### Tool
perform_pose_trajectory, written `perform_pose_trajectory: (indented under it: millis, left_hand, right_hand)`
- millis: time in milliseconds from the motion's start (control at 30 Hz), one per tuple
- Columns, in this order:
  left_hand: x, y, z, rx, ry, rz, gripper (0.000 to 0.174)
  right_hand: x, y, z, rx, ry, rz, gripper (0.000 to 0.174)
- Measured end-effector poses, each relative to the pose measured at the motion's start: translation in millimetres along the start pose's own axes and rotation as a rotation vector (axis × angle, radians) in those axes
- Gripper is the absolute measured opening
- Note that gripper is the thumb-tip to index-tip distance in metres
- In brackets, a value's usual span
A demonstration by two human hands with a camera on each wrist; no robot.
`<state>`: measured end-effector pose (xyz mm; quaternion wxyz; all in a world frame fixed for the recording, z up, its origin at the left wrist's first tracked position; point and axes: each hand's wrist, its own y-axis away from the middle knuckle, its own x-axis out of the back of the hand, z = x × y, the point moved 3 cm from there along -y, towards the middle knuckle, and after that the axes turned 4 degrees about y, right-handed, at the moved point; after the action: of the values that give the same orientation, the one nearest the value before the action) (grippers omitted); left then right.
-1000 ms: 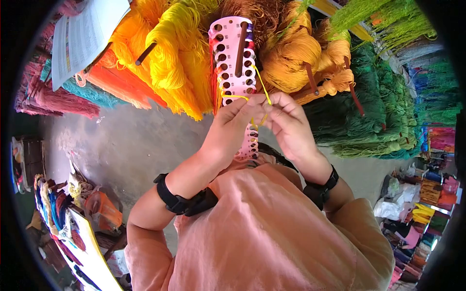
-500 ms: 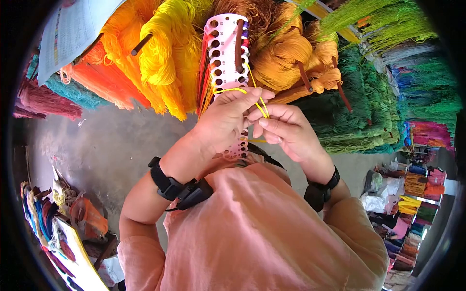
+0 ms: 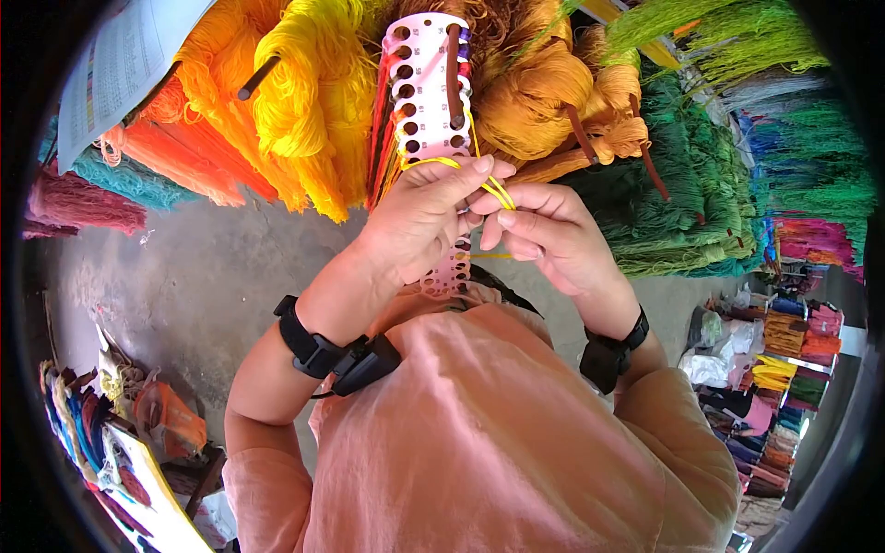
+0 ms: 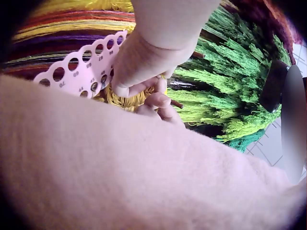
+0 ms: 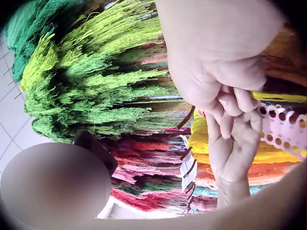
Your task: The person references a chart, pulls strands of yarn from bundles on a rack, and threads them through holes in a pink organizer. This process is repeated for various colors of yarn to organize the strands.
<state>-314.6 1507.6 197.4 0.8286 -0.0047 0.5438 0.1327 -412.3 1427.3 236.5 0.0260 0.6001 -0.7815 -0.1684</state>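
Observation:
A pink card [image 3: 430, 106] with numbered holes along both edges hangs in front of the person, with threads through some holes. Yellow thread [image 3: 499, 192] runs from the card to both hands. The left hand [image 3: 415, 217] pinches it between thumb and finger over the card. Just right of it, the right hand [image 3: 558, 235] pinches the thread near its loop, fingertips close to the left ones. In the right wrist view the right hand [image 5: 216, 72] has curled fingers beside the left hand [image 5: 235, 153]. The left wrist view shows the card [image 4: 88, 67] beside the left hand [image 4: 144, 62].
Yellow skeins [image 3: 318, 88] hang left of the card, golden-orange skeins [image 3: 544, 101] right of it, and green skeins [image 3: 678, 184] farther right. Brown pegs [image 3: 258, 77] stick out among them. A printed sheet [image 3: 124, 64] hangs upper left. Grey floor [image 3: 203, 276] lies below.
Both hands have shifted slightly, and the thread between them now forms a smaller, tighter loop than half a second ago. The skeins and card have moved a little left and up in the head view.

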Motion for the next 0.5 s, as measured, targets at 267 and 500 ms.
perform_pose_trajectory:
  millis: [267,500]
  left_hand:
    - [26,40,11,-0.098,-0.149,0.052,0.029]
    - [80,88,26,0.024,-0.142,0.013,0.026]
  right_hand:
    - [38,-6,20,0.303,0.882,0.359,0.02]
    - [-3,-46,57,0.225,0.117,0.108,0.021]
